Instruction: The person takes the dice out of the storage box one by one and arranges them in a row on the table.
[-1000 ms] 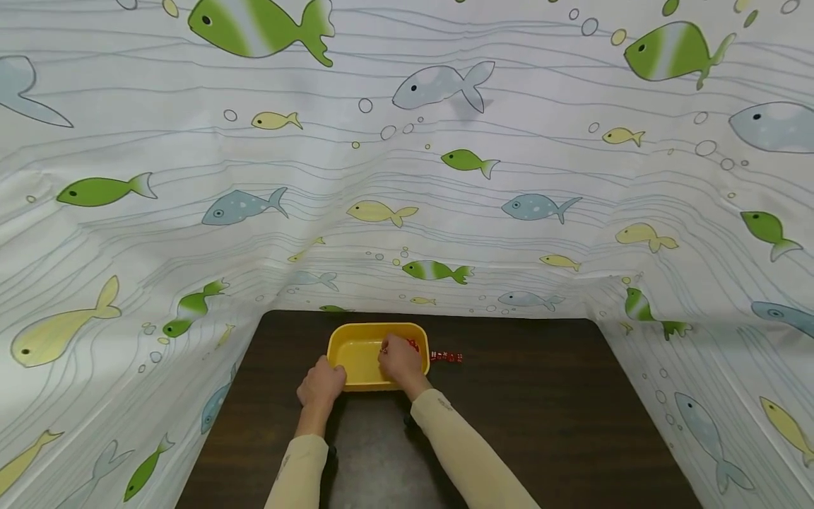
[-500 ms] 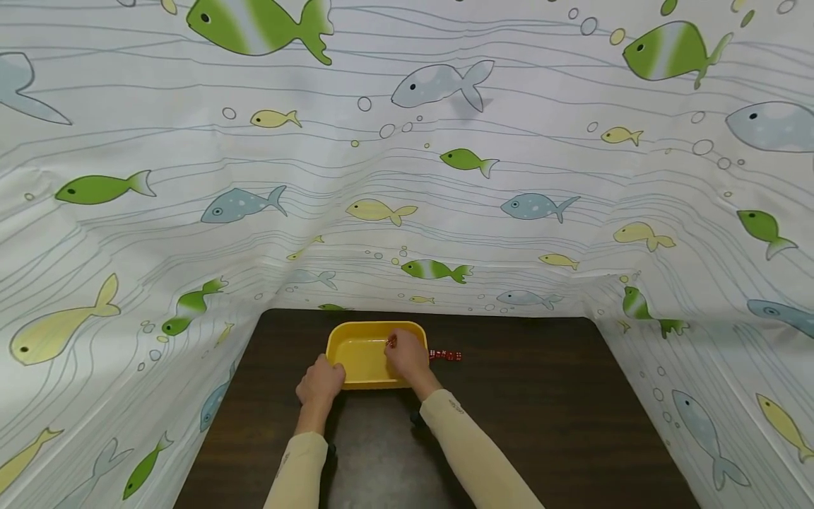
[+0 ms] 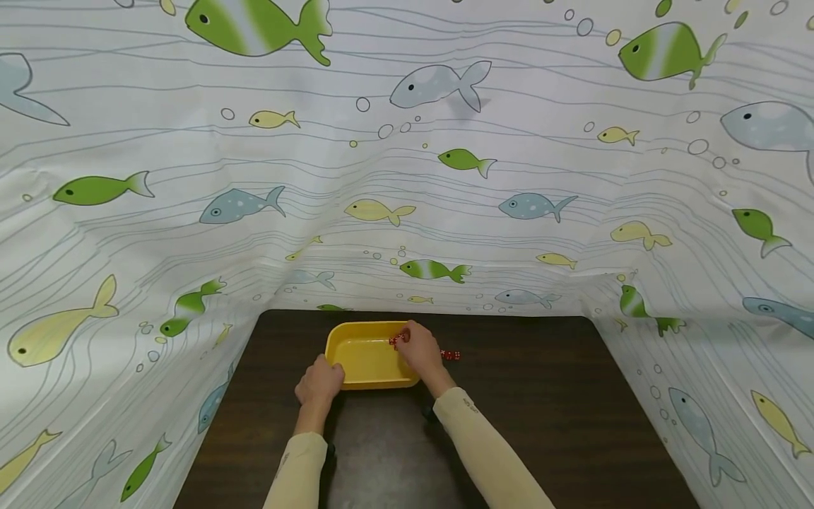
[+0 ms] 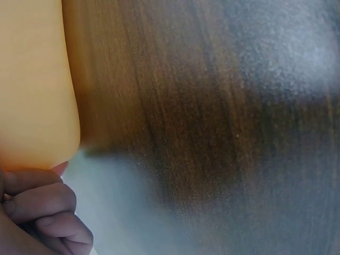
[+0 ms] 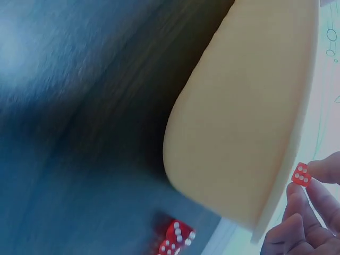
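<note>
One small red cubic die with white pips (image 5: 301, 175): pinched between the thumb and fingers of my right hand (image 3: 421, 350), over the right end of the tray. One shallow yellow rectangular tray with rounded corners (image 3: 365, 362): on the dark wood-grain worktop (image 3: 547, 410), its left side gripped by my left hand (image 3: 320, 382), fingers curled. Further red dice with white pips (image 3: 451, 355): in a row on the worktop, just right of the tray. One white fish-printed sheet (image 3: 381, 173): behind the worktop.
</note>
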`<state>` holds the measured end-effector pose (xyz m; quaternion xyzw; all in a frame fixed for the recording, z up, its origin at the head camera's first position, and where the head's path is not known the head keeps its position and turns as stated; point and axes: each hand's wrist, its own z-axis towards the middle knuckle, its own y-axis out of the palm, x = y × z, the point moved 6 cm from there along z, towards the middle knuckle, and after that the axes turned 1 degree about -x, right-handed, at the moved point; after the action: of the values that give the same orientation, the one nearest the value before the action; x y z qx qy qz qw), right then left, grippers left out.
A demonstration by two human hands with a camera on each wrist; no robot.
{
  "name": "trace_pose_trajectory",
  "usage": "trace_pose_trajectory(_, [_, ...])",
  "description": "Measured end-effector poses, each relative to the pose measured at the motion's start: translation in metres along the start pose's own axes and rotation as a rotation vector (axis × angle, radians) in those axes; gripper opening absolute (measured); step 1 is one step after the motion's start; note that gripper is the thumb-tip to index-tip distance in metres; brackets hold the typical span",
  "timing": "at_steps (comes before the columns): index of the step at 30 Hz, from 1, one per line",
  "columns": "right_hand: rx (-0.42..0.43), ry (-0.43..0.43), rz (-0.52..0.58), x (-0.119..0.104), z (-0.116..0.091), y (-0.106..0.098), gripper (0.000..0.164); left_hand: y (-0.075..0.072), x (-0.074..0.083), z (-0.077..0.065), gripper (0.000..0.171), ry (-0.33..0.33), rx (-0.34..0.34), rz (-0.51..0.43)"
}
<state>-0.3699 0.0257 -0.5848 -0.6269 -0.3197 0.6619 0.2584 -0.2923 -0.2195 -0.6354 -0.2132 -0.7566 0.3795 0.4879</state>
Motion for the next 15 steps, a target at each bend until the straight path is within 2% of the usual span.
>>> trace_pose_trajectory(10, [0.034,0.001,-0.036,0.012,0.0,-0.016,0.022,0.001,-0.001,0.001,0.047,0.006,0.0,0.005])
trace_pose_trajectory(15, [0.044,0.029,-0.023,0.024,0.0,-0.02,0.021,0.001,-0.001,0.003,0.046,0.014,0.008,0.009])
